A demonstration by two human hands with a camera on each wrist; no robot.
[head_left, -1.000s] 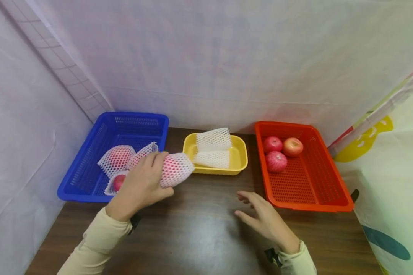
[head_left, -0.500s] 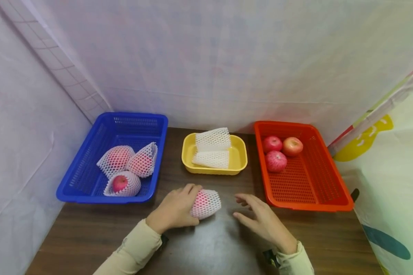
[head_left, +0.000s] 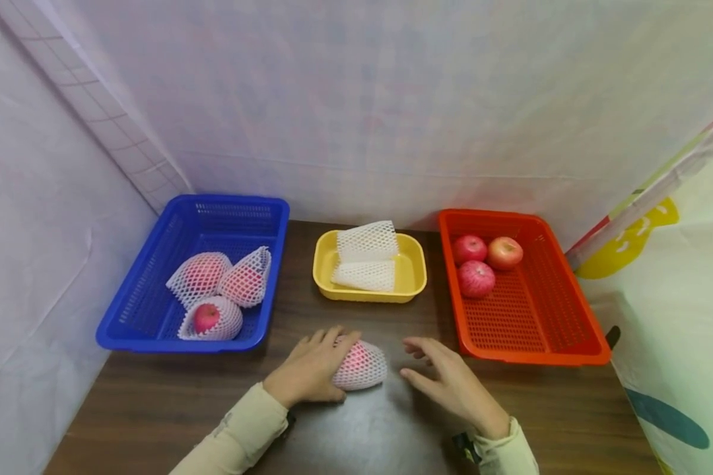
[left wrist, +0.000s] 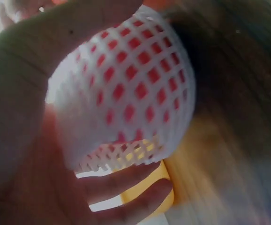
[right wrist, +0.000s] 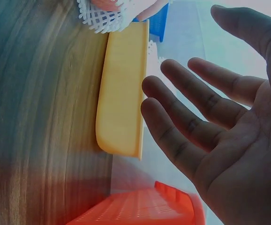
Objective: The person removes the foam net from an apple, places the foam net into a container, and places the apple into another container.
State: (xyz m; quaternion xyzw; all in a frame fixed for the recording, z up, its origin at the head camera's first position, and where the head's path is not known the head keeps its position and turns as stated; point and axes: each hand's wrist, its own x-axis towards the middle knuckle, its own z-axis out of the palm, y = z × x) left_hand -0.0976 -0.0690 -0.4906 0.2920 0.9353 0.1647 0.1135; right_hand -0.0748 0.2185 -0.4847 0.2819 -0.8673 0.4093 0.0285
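Observation:
In the head view, an apple in a white foam net (head_left: 364, 367) is low over the table front. My left hand (head_left: 310, 369) holds it from the left, thumb on the near side and fingers on the far side. Red shows through the mesh of this netted apple (left wrist: 135, 89) in the left wrist view, where the left hand (left wrist: 27, 108) wraps its edge. To the right of it, apart, my right hand (head_left: 454, 382) hovers with fingers loosely extended and nothing in them. The right wrist view shows that right hand (right wrist: 229, 122) with its fingers spread.
A blue basket (head_left: 121, 313) at left bears several net-wrapped apples (head_left: 202, 274). The yellow tray (head_left: 418, 264) in the middle contains white foam nets (head_left: 368, 247). At right stands a red basket (head_left: 561, 290) with 3 bare apples (head_left: 476, 278). Behind hangs a pale curtain (head_left: 356, 132).
My left hand has carried the netted apple from beside the blue basket rightward and toward the table front, then slightly lower. The right hand has barely moved.

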